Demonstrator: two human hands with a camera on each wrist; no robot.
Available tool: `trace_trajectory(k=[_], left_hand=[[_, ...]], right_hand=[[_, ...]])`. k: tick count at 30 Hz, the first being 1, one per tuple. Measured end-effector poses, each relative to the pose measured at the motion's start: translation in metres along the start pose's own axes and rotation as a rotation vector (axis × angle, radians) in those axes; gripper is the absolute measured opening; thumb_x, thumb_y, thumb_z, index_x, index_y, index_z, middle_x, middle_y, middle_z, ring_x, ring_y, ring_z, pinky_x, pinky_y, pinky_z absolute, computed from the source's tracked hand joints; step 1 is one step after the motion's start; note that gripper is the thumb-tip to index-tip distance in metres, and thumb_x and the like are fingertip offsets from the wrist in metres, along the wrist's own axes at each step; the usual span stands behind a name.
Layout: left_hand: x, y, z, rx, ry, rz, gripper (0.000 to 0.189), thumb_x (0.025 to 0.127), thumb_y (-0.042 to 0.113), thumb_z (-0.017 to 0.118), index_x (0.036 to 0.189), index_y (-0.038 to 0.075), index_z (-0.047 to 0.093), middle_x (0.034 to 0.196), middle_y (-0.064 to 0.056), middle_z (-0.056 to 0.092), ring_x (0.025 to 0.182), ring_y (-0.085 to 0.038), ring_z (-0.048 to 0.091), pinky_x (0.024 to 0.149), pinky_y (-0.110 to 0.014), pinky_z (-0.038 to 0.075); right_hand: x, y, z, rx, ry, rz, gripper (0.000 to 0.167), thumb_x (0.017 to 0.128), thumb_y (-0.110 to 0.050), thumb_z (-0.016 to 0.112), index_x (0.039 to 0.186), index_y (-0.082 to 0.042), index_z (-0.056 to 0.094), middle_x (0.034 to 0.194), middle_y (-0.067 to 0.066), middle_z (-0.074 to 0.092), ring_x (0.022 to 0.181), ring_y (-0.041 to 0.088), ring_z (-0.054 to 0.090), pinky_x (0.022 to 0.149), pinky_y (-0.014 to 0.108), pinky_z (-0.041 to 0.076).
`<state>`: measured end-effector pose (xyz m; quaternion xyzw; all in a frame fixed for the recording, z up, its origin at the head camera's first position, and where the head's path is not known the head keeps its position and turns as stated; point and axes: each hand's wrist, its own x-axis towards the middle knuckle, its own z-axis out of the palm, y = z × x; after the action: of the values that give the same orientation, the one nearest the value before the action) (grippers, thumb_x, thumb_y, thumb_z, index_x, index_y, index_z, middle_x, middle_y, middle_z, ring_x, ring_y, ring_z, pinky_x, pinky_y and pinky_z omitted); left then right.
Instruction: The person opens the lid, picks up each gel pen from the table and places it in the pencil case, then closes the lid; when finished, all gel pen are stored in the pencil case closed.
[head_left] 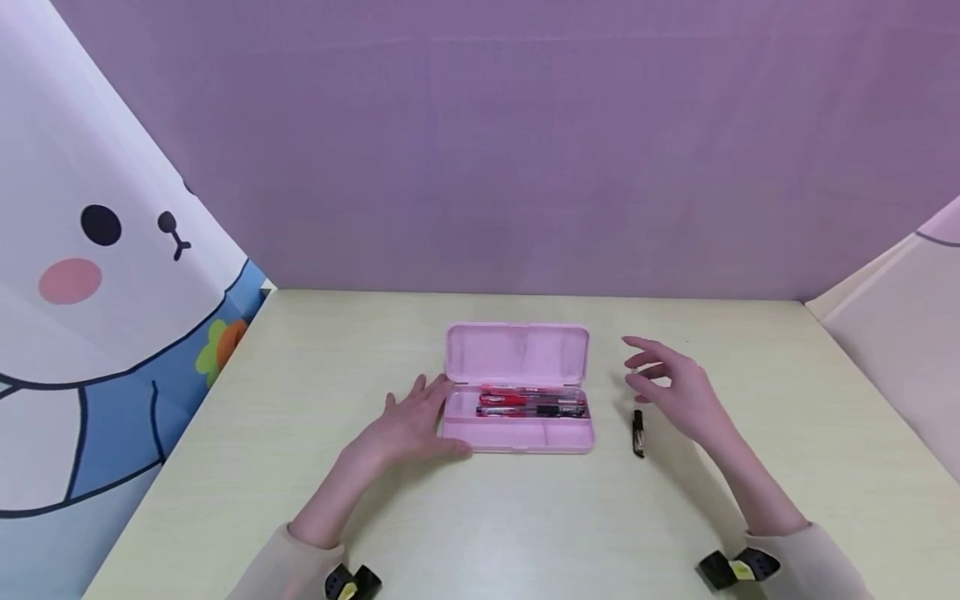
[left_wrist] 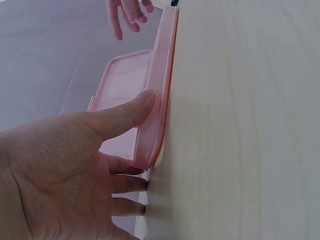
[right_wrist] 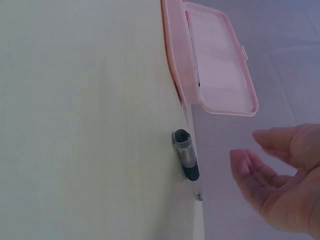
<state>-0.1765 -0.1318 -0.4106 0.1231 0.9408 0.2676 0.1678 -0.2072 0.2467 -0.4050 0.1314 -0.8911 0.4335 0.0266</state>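
A pink pencil case [head_left: 519, 435] lies on the table with its lid [head_left: 517, 354] laid back. Several red and black pens [head_left: 531, 401] rest in its rear compartment. My left hand [head_left: 411, 427] spreads its fingers along the case's left end; in the left wrist view its thumb [left_wrist: 131, 114] presses the front wall. A short-looking black pen [head_left: 638, 433] lies right of the case; the right wrist view shows its clear barrel [right_wrist: 187, 154]. Above and beyond that pen hovers my right hand [head_left: 678, 392], fingers loosely bent, holding nothing.
The pale wooden table [head_left: 525, 525] ends at a purple cloth backdrop [head_left: 525, 167]. A cartoon-printed sheet [head_left: 112, 333] hangs along the left edge, and a pale cloth [head_left: 900, 333] along the right. Each sleeve cuff carries a small black device [head_left: 738, 568].
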Motion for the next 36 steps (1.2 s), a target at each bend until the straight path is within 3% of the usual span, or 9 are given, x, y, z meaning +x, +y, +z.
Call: trace_trajectory(k=[11, 21, 36], left_hand=[[0.001, -0.001, 0.002, -0.003, -0.001, -0.004, 0.097, 0.083, 0.043, 0.082, 0.16, 0.012, 0.032, 0.172, -0.012, 0.025, 0.16, -0.046, 0.014, 0.12, -0.08, 0.008], [0.0, -0.002, 0.002, 0.003, -0.001, -0.005, 0.096, 0.084, 0.044, 0.081, 0.16, 0.012, 0.032, 0.172, -0.011, 0.026, 0.16, -0.045, 0.014, 0.121, -0.079, 0.008], [0.003, -0.003, 0.003, 0.001, -0.001, -0.004, 0.095, 0.084, 0.043, 0.081, 0.16, 0.013, 0.033, 0.172, -0.011, 0.026, 0.16, -0.045, 0.014, 0.121, -0.079, 0.008]], right_hand=[[-0.002, 0.012, -0.008, 0.125, -0.128, 0.172, 0.077, 0.097, -0.009, 0.069, 0.162, -0.005, 0.027, 0.138, 0.035, 0.054, 0.112, 0.035, 0.066, 0.078, 0.034, 0.065], [-0.002, 0.014, -0.01, 0.132, -0.185, 0.294, 0.092, 0.094, -0.01, 0.073, 0.165, -0.005, 0.014, 0.142, 0.037, 0.045, 0.12, 0.041, 0.062, 0.081, 0.037, 0.065], [-0.002, 0.015, -0.007, 0.056, -0.22, 0.328, 0.098, 0.086, -0.006, 0.08, 0.163, -0.002, 0.019, 0.141, 0.036, 0.047, 0.109, 0.032, 0.063, 0.076, 0.032, 0.065]])
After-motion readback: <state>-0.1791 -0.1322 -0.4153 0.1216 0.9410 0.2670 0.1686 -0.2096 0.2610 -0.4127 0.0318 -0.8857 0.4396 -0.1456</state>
